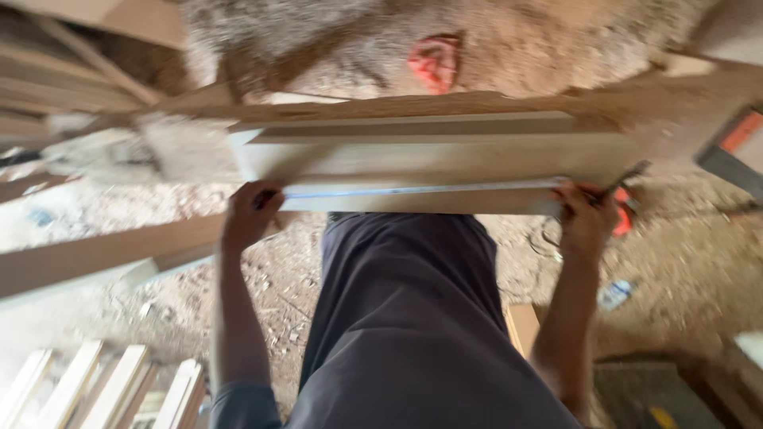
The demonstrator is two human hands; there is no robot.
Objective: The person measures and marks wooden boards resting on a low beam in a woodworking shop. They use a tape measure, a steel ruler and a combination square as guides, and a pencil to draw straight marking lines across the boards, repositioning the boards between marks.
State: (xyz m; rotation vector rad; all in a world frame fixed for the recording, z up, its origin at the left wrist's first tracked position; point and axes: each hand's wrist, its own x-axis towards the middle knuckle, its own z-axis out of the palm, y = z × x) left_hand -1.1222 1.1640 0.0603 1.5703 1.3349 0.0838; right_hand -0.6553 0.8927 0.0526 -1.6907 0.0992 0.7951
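Two bare hands stretch a measuring tape [421,191] along the near edge of a pale wooden plank [437,159] lying across a sawdust-strewn bench, the left hand [250,214] pinching one end and the right hand [586,218] pinching the other beside a pencil [628,176].

Single head-worn view, looking steeply down along the wearer's own body and dark trousers [413,318] to a sawdust-strewn floor [683,262]. Close range: pale wooden board [429,159] crossing the frame at arm's reach, left hand [250,214] and right hand [586,218] at its near edge. Blurred throughout. No second view to share ground with.
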